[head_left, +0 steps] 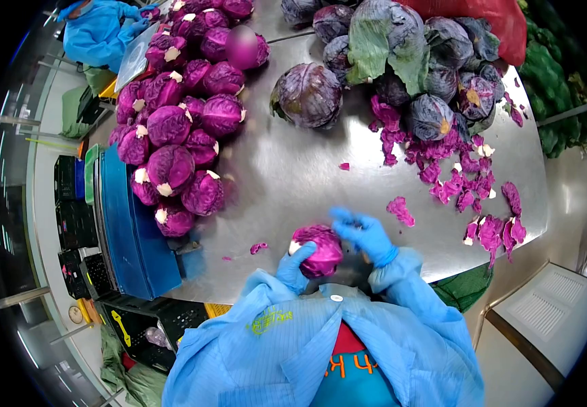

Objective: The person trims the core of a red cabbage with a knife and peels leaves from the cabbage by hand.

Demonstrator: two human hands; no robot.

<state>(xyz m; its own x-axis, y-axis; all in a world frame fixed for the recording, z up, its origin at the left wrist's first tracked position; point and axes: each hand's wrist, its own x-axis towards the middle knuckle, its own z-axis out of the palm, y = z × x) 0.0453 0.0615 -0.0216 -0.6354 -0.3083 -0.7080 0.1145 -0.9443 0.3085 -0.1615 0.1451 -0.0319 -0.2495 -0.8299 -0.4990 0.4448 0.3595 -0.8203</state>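
Observation:
A trimmed red cabbage [322,252] is gripped in my left hand [297,266], blue-gloved, just over the near edge of the steel table. The cabbage is bright purple, with a pale cut stem end facing left. My right hand [364,236], gloved too, is beside the cabbage on its right, its fingers curled and slightly blurred. A small dark shape shows by the right palm, too unclear to name. Loose purple leaf scraps lie close by, one leaf piece [400,211] right of my right hand and a smaller scrap [258,248] left of the cabbage.
Trimmed red cabbages [171,169] are heaped along the table's left side. Untrimmed cabbages [307,95] with dull outer leaves sit at the back, beside a red sack [483,24]. Leaf trimmings [459,180] litter the right side. A blue-clad person [100,34] is at far left. A black crate [141,329] stands lower left.

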